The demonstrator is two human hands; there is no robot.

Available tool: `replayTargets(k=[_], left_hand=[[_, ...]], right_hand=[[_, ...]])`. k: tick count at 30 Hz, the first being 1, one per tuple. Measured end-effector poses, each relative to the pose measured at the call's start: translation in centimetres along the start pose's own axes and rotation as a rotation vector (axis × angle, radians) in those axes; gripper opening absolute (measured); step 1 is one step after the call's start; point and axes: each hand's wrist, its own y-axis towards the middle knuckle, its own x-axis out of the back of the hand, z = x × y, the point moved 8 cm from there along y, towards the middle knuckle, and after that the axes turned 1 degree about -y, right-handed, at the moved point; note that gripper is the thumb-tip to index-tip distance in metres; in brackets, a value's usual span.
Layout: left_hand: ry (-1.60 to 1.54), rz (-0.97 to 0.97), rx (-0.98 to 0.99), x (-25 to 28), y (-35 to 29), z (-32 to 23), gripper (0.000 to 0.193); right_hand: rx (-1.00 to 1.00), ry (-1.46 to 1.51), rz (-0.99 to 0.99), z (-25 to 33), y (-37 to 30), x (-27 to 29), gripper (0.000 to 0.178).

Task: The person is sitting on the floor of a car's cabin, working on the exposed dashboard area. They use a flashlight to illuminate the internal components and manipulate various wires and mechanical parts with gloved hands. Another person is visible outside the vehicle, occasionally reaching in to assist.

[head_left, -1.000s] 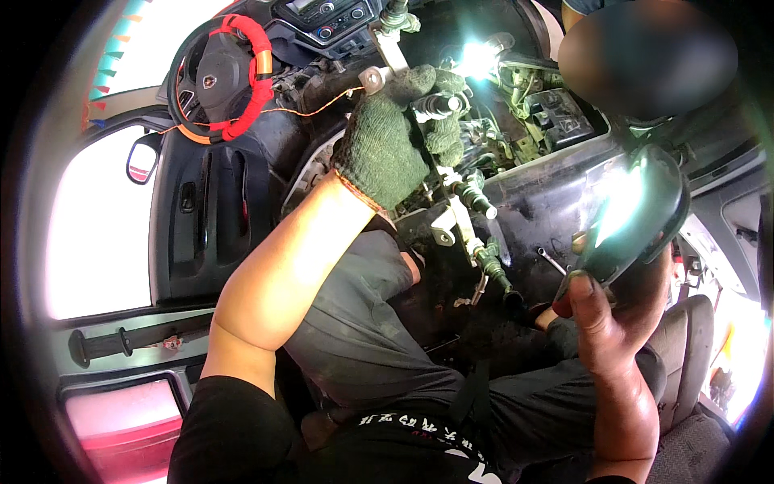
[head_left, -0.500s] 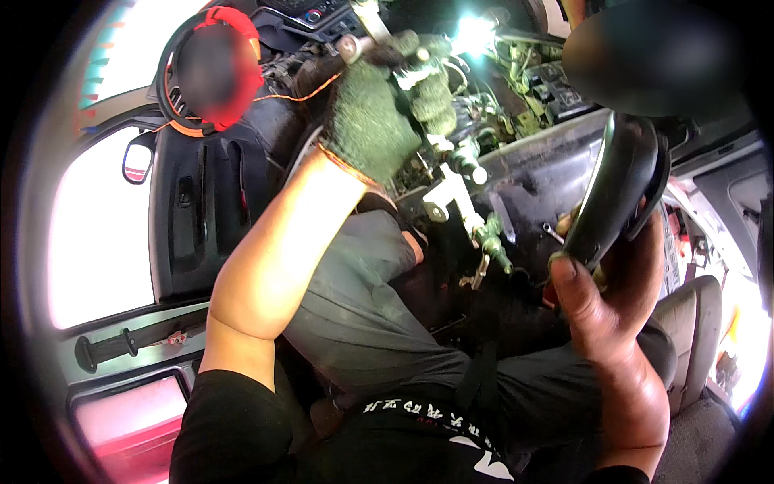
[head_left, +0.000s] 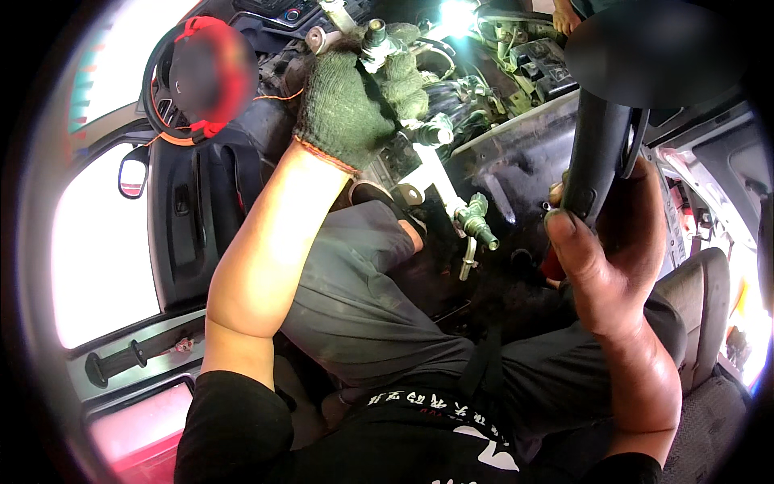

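My left hand [head_left: 351, 101], in a dark knitted glove, is closed around a fuel rail [head_left: 435, 173] held up before me. Several injectors stand off this pale metal bar; one green-grey injector [head_left: 476, 218] sits at its lower end, with a small metal fitting hanging beside it. Bare, my right hand [head_left: 601, 258] wraps round a long black handle-like object [head_left: 592, 153], its thumb along the near side. A thin black strip runs beside that object. Its upper end is hidden behind a dark blurred patch, so its kind cannot be made out.
An opened engine bay [head_left: 516, 64] with wires and hoses lies ahead, lit by a bright lamp [head_left: 458, 20]. The steering wheel [head_left: 218, 81] and door [head_left: 197, 218] are at the left, a grey seat [head_left: 701, 306] at the right. Another person's hand [head_left: 566, 20] shows at the top.
The fuel rail has turned in my left hand, which has shifted slightly left, so its injector ends show more. My right hand has tilted the black object more upright and moved it up.
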Motion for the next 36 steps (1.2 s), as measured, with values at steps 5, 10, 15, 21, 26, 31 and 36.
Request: replayTargets(k=[5, 10, 15, 21, 26, 31, 36], left_hand=[[-0.081, -0.04, 0.044, 0.9, 0.2, 0.1, 0.038], [-0.014, -0.257, -0.052, 1.8, -0.4, -0.3, 0.033], [-0.005, -0.302, -0.057, 1.8, -0.6, -0.4, 0.031], [0.033, -0.381, -0.061, 1.4, -0.4, -0.1, 0.031], [-0.033, -0.209, -0.012, 1.4, 0.1, 0.1, 0.032], [-0.066, -0.275, -0.007, 1.0, -0.3, 0.1, 0.034], [-0.071, -0.168, -0.006, 0.7, 0.0, -0.4, 0.034]], right_hand=[[0.007, -0.035, 0.034, 0.9, -0.6, 0.0, 0.077], [0.144, -0.129, 0.064, 1.4, -0.8, 0.2, 0.078], [0.088, -0.126, 0.043, 1.6, -0.9, 0.3, 0.08], [0.169, -0.116, 0.041, 1.7, -0.8, 0.6, 0.08], [0.216, -0.156, 0.063, 2.1, -0.7, 0.5, 0.079], [0.41, -0.222, 0.214, 2.6, -0.7, -0.3, 0.077], [0.468, -0.203, 0.306, 2.7, -1.4, -1.7, 0.076]])
